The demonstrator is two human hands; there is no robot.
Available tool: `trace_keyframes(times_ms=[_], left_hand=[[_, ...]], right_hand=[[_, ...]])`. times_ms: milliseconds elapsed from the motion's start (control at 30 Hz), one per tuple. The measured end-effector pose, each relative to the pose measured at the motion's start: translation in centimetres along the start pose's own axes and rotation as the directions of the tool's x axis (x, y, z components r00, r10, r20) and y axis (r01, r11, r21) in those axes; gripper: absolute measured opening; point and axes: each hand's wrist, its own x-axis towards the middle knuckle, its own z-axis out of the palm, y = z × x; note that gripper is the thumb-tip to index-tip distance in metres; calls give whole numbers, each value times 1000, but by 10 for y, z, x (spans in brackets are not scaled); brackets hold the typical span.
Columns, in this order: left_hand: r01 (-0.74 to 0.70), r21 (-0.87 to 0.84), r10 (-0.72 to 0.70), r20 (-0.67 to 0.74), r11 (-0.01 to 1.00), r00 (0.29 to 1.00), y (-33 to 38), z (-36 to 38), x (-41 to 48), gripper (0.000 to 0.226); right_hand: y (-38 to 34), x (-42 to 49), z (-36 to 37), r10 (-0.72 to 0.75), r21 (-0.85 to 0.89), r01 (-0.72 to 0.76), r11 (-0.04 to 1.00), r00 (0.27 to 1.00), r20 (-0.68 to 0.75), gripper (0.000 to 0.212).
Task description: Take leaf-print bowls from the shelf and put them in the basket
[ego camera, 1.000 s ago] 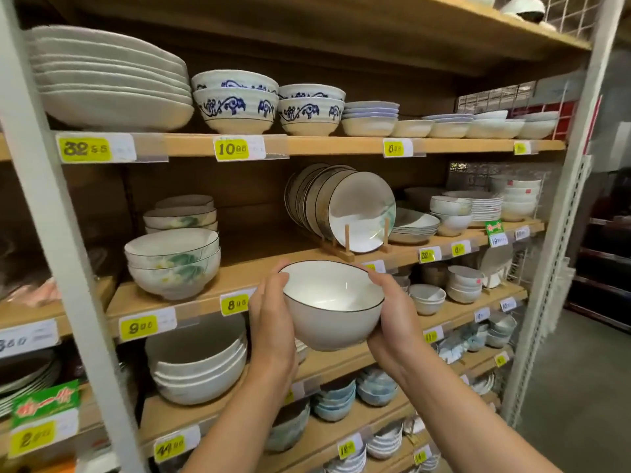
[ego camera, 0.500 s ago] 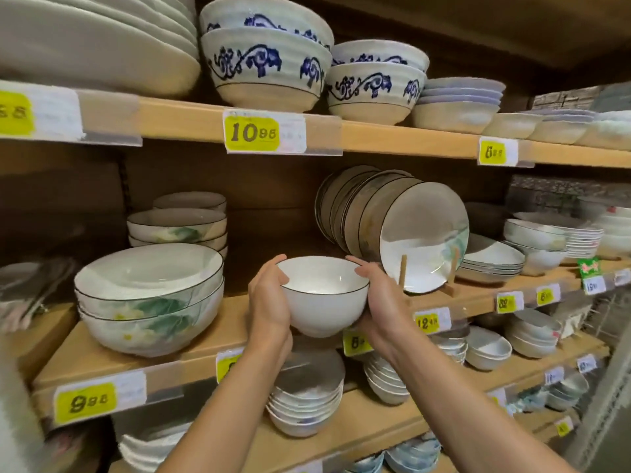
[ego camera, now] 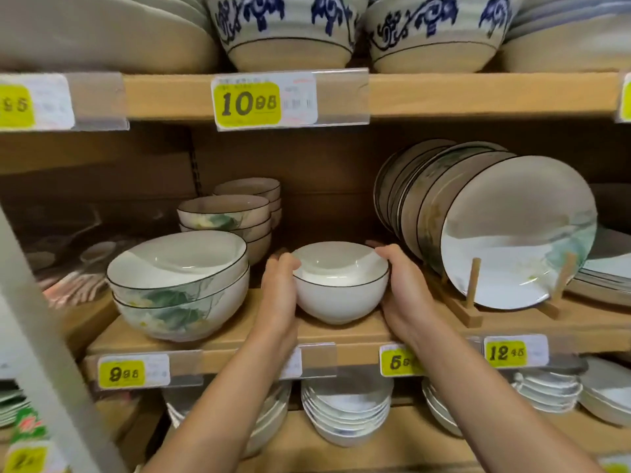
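A small white bowl (ego camera: 339,295) with a thin dark rim sits at the middle shelf (ego camera: 341,331), held between both hands. My left hand (ego camera: 278,291) grips its left side and my right hand (ego camera: 404,288) grips its right side, fingers curled over the rim. I cannot tell whether its base touches the wood. To the left stand two stacked large leaf-print bowls (ego camera: 181,295). Behind them is a stack of smaller leaf-print bowls (ego camera: 227,220). No basket is in view.
Dark-rimmed plates (ego camera: 512,230) lean in a wooden rack right of my hands. Blue-patterned bowls (ego camera: 283,29) fill the shelf above. White dishes (ego camera: 346,414) are stacked on the shelf below. A white upright post (ego camera: 51,353) crosses the left foreground.
Both hands have carried the white bowl forward and down onto the middle shelf, between the large leaf-print bowls and the plate rack. The camera has moved closer to the shelf.
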Motion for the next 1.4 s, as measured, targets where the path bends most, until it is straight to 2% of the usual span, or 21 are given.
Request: trace_keyframes(times_ms=[67, 133, 233, 300, 367, 400, 467, 533, 633, 700, 800, 867, 933, 1000, 1100, 1167, 1200, 1300, 1400], left_hand=[[-61, 1, 61, -84, 998, 995, -9, 0, -11, 67], [-119, 58, 125, -105, 991, 987, -17, 9, -24, 76], [-116, 49, 120, -108, 992, 987, -14, 17, -19, 62], [-16, -20, 14, -83, 1000, 996, 0, 15, -8, 51], [118, -64, -120, -27, 991, 992, 10, 9, 0, 57], [151, -73, -153, -18, 986, 988, 12, 6, 3, 57], [130, -92, -134, -41, 987, 990, 9, 3, 4, 48], [27, -99, -39, -122, 995, 992, -1, 6, -5, 41], [-104, -22, 98, -189, 994, 977, -12, 19, -18, 33], [-43, -31, 36, -193, 999, 981, -7, 24, -12, 30], [124, -130, -138, -101, 984, 985, 7, 20, 3, 38], [136, -121, -144, -60, 983, 988, 8, 17, 8, 38], [51, -54, -57, -115, 997, 992, 3, 15, 0, 34], [-70, 21, 73, -174, 997, 982, -8, 10, -17, 35], [-169, 25, 171, -87, 985, 981, -19, 6, -38, 45], [-145, -14, 144, -51, 989, 988, -16, 10, -28, 38], [-107, -34, 106, -46, 994, 993, -11, 14, -21, 33], [56, -74, -62, -81, 996, 995, 2, 24, 8, 27], [151, -79, -159, -106, 985, 982, 4, 37, 39, 31]], right_hand=[[-7, 11, 1, 77, 17, -78, 997, 996, 50, 19], [-12, 19, 3, 171, 42, -176, 983, 979, 115, 19], [-6, 22, 1, 207, 29, -213, 977, 968, 140, 25], [0, 23, -4, 168, -14, -168, 986, 979, 113, 24], [-2, 25, -9, 138, -80, -131, 988, 987, 85, 17], [-5, 27, -9, 158, -91, -149, 985, 983, 96, 20], [-8, 27, -5, 225, -79, -216, 973, 966, 126, 33], [-7, 28, 1, 237, -90, -227, 970, 965, 116, 34], [-6, 29, 3, 209, -86, -202, 976, 975, 76, 31], [-4, 27, 2, 145, -139, -137, 981, 988, 50, 24], [-1, 16, -2, 11, -325, 9, 946, 998, 60, 18], [-1, 10, -3, -24, -355, 49, 934, 997, 75, 20], [-2, 6, -5, -17, -309, 41, 950, 997, 80, 27], [4, 1, -10, -24, -243, 46, 969, 995, 95, 44], [16, -13, -16, -59, -192, 77, 978, 993, 101, 79], [17, -8, -11, -46, -199, 60, 978, 996, 78, 87], [18, -1, -8, -31, -201, 41, 979, 998, 52, 85], [16, 24, 4, -17, -163, 9, 987, 999, -48, 59], [17, 51, 11, 32, -129, -54, 990, 986, -166, 50]])
